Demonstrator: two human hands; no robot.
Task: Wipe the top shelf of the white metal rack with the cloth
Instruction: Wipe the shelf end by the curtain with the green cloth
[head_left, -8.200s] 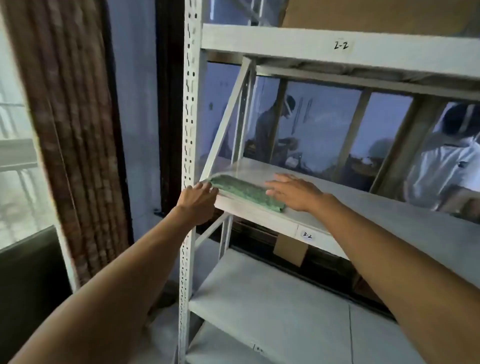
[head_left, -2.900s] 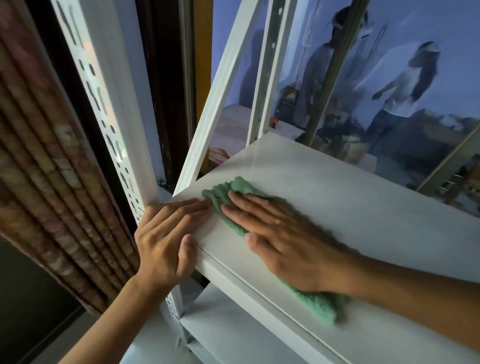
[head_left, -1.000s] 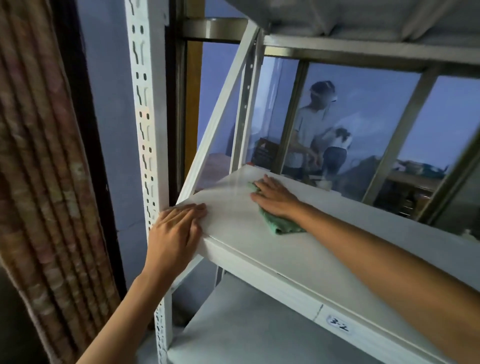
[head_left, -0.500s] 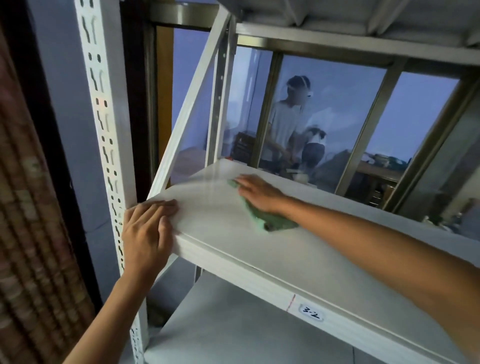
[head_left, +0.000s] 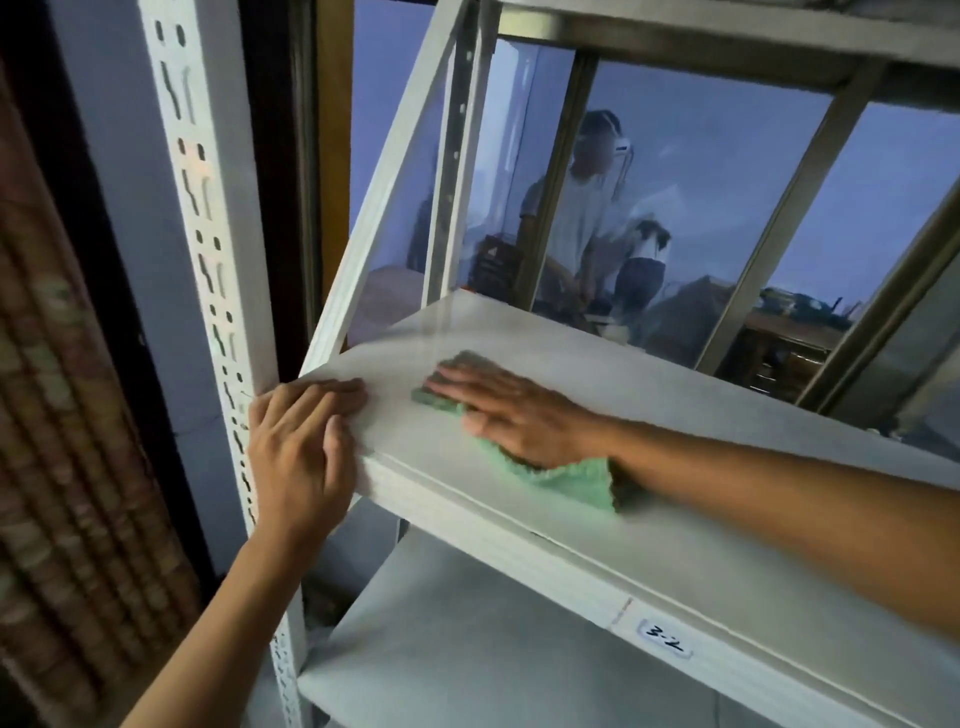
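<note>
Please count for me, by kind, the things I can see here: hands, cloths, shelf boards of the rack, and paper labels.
Hands: 2 (left hand, right hand)
Green cloth: 1
Shelf boards: 2 (wiped shelf, lower shelf)
Label: 1
Total: 6

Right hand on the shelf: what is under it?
A green cloth lies flat under the right hand on the white shelf; its edges show beyond the fingertips and wrist. The cloth's middle and the shelf beneath it are covered.
</note>
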